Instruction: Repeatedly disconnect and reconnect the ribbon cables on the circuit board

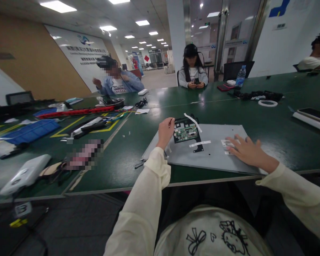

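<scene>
A flat grey panel (pixel 216 156) lies in front of me near the table edge. On it is a black bracket (pixel 199 146) carrying a green circuit board (pixel 186 133). White tape strips (pixel 200 143) cross the bracket, and one (pixel 192 122) curls up at its far side. My left hand (pixel 166 132) is closed at the bracket's left edge, fingertips pinched together; what they grip, if anything, is hidden. My right hand (pixel 244 151) rests with fingers spread on the panel's right part, partly over a white label (pixel 227 143).
Left of me are a blue tray (pixel 30 132), a white power bank (pixel 25 175) and a long red bar (pixel 74 112). To the right lie a tape roll (pixel 267 103), a phone (pixel 316 115) and black cables (pixel 258 95). A water bottle (pixel 240 76) stands farther back. Other people sit around the table.
</scene>
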### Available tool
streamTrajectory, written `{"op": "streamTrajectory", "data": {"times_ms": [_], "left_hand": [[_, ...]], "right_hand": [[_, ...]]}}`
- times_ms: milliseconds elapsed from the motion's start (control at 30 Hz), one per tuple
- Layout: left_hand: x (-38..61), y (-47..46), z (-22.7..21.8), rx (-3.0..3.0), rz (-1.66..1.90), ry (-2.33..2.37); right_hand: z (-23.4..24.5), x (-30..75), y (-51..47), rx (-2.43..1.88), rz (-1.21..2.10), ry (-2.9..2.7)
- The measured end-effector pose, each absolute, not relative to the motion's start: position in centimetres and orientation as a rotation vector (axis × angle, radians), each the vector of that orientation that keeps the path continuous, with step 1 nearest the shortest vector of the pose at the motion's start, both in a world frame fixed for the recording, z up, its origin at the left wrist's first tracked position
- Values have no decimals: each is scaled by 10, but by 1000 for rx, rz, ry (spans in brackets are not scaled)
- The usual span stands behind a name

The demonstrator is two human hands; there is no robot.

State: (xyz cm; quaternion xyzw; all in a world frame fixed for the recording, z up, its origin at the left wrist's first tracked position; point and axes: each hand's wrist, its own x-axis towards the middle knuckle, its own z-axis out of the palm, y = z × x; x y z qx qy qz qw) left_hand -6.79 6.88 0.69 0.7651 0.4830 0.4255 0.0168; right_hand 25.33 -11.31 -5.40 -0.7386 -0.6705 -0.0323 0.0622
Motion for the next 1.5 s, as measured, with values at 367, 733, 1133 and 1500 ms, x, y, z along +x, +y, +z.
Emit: {"op": "streamTrajectory", "data": {"times_ms": [367, 733, 1133, 1500], "left_hand": [[-63, 72, 4, 2394, 1253, 1455], [-58, 106, -19, 2415, 992, 1495], [-52, 117, -27, 2553, 751, 1587], [-56, 95, -10, 2645, 790, 1409]], "right_hand": [[-55, 255, -74, -2106, 154, -2234], [-46, 246, -56, -1985, 166, -2324], [-44, 244, -52, -1975, 188, -2334], [-45, 242, -45, -1947, 172, -2360]]}}
